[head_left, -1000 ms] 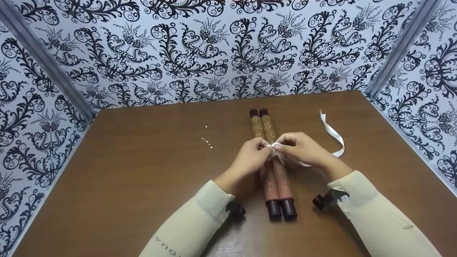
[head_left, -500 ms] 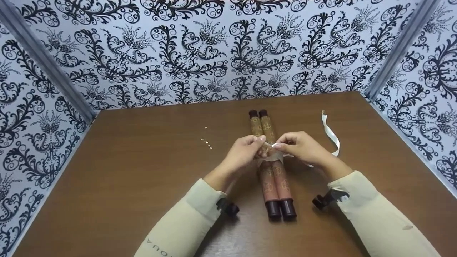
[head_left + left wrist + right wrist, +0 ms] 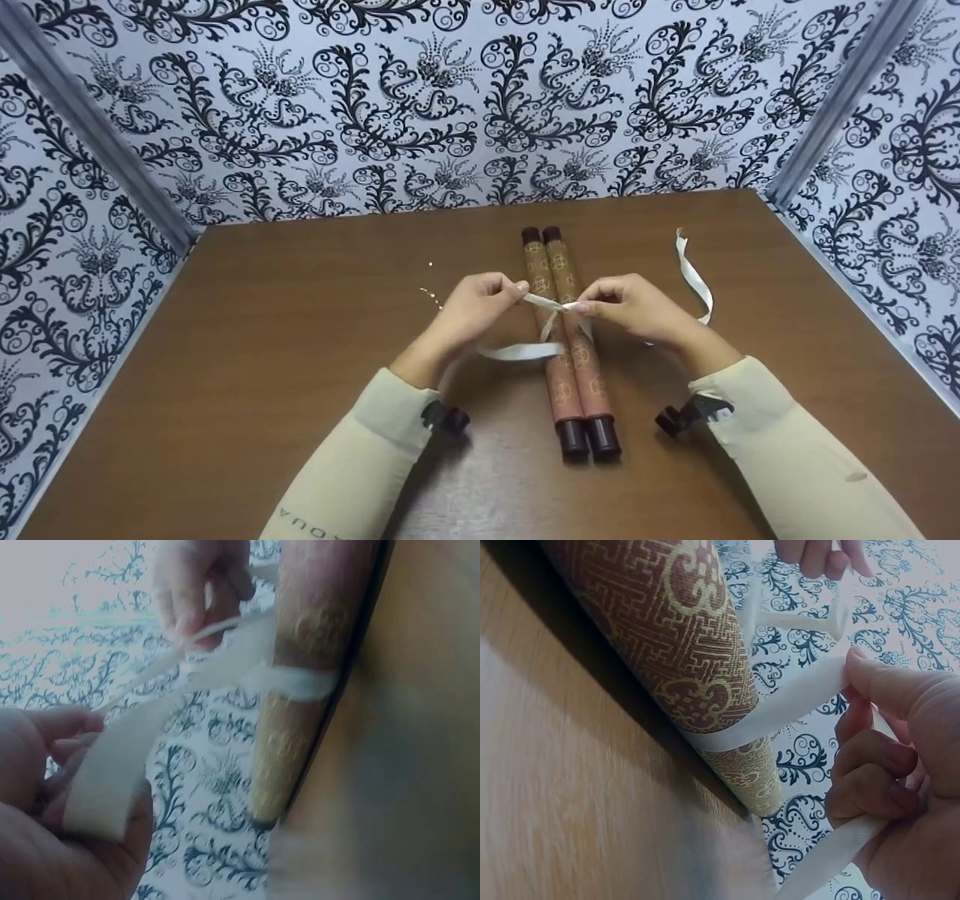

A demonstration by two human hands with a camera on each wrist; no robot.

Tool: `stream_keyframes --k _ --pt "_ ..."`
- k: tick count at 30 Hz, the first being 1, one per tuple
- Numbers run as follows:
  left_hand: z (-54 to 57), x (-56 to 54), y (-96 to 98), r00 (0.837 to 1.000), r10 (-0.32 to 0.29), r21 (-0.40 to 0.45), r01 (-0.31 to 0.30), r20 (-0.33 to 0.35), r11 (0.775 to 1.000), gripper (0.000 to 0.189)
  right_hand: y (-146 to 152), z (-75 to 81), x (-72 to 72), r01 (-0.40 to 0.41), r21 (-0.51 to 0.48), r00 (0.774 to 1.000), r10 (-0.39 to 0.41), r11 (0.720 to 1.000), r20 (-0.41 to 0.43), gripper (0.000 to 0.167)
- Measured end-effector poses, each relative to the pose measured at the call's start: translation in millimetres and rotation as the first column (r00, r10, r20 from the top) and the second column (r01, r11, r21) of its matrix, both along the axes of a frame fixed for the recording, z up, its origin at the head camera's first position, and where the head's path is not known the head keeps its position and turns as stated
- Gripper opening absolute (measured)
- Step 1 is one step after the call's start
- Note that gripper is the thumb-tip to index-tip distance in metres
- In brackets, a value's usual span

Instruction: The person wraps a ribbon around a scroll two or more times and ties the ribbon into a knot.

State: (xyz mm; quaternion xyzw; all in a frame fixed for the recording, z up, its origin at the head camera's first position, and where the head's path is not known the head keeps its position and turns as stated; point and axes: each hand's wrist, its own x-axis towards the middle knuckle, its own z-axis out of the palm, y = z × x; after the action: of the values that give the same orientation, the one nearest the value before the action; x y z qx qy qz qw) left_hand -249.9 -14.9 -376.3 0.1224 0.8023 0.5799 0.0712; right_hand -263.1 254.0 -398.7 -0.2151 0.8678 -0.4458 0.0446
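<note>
Two patterned scrolls with dark end knobs lie side by side on the table, gold-brown at the far end and reddish nearer. A white ribbon goes round their middle, its strands crossing on top. My left hand, left of the scrolls, pinches one strand between thumb and forefinger. From the right, my right hand pinches the ribbon close over the crossing. In the right wrist view, the ribbon runs from the scroll to that thumb, and a tail passes under the curled fingers. The left wrist view shows a ribbon tail draped over the left fingers.
A loose ribbon tail curves over the brown table beyond the right hand. Small pale bits lie to the left of the scrolls. Black-and-white patterned panels stand behind the table and at both sides.
My left hand has moved left from the crossing, drawing a strand out taut, and a ribbon tail now hangs across the left scroll. My right hand has stayed almost in place.
</note>
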Motion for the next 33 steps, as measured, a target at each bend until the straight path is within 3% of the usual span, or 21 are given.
stream_keyframes --k 4,10,17,24,33 --pt "2.5 -2.4 -7.8 0.997 -0.009 -0.135 -0.002 -0.081 0.991 0.028 3 -0.3 -1.3 -0.016 0.01 1.0 0.016 1.0 0.004 0.015" --pt "3.0 -6.0 -14.9 0.991 -0.053 -0.298 0.013 -0.127 0.954 0.03 10 1.3 -1.7 -0.004 0.049 1.0 0.004 0.999 0.0 0.015" --pt "1.8 -9.1 -23.2 0.991 -0.073 -0.34 0.03 -0.115 0.94 0.025 15 1.0 -4.2 -0.034 0.08 0.999 0.034 0.996 0.008 0.016" --pt "-2.4 -12.5 -31.2 0.993 -0.082 -0.417 0.042 -0.08 0.908 0.03 20 0.1 -6.5 -0.043 0.129 0.998 0.035 0.991 0.06 0.021" --pt "-7.2 -16.7 -36.1 0.995 -0.073 -0.446 0.036 -0.066 0.894 0.034 28 -2.2 -8.6 -0.052 0.126 0.995 0.041 0.991 0.093 0.021"
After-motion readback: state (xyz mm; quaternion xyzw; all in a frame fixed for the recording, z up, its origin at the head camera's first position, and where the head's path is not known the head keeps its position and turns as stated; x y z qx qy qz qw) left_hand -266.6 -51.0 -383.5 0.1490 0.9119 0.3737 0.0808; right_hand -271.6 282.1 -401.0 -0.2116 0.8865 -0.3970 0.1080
